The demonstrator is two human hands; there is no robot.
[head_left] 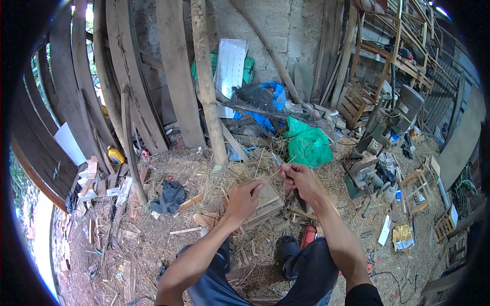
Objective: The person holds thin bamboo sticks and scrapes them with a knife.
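My right hand [300, 182] is closed around a knife [277, 159]. Its narrow blade points up and away, and a dark handle end shows below the palm. A thin pale wooden strip [276, 172] slants from the right fingertips down toward my left hand [244, 200]. The left fingers are pinched together at the strip's lower end, though the exact contact is hard to make out. Below both hands lies a wooden block [265, 208] on the straw-covered ground, just ahead of my feet.
A green plastic bag [308, 143] lies ahead, near a wooden post [209, 97]. A black bag [169, 198] and a yellow bottle [116, 155] are leftward. A red tool [309, 235] sits by my shoe. Machinery [380, 127] and wooden frames [417, 191] stand right.
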